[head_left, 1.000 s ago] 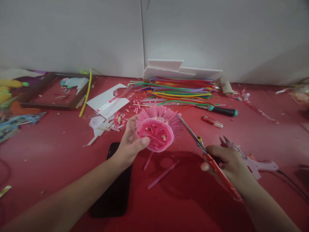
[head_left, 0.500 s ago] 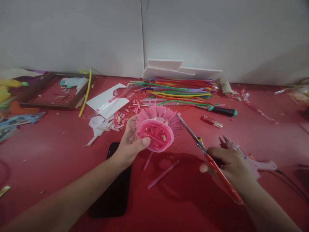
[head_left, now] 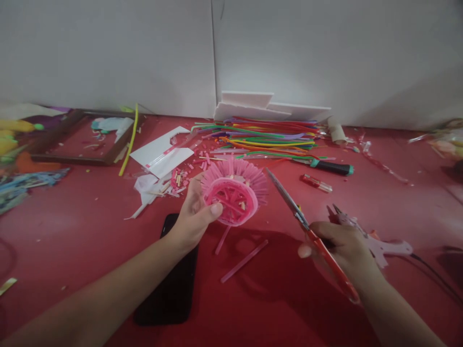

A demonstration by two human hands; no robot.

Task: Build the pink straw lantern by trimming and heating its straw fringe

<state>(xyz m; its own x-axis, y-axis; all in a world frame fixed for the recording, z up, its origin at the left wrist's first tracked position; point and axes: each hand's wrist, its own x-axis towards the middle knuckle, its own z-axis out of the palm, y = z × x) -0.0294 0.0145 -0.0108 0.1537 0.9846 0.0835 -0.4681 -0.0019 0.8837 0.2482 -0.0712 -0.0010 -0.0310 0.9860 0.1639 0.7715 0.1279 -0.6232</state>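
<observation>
My left hand (head_left: pixel 195 212) grips a round pink craft piece (head_left: pixel 233 190) from its left side, thumb on the front rim. The piece has a ring with crossing strips inside and a fan of short pink strips along its top. In my right hand (head_left: pixel 338 246) is a pair of scissors (head_left: pixel 289 197) with red handles, fingers wrapped round them. The blades look closed and point up and left, their tips just right of the pink fan and apart from it. A loose pink strip (head_left: pixel 244 261) lies on the red table below.
A black phone (head_left: pixel 168 279) lies under my left forearm. A pink glue gun (head_left: pixel 383 246) with a cord rests right of my right hand. Behind are colourful pipe cleaners (head_left: pixel 271 137), a black-handled tool (head_left: pixel 333 167), white card (head_left: pixel 162 154) and a brown frame (head_left: pixel 75 159).
The pink piece and my left hand have shifted slightly left. The scissors' tips, formerly near the fan's edge, now stand a little farther from it.
</observation>
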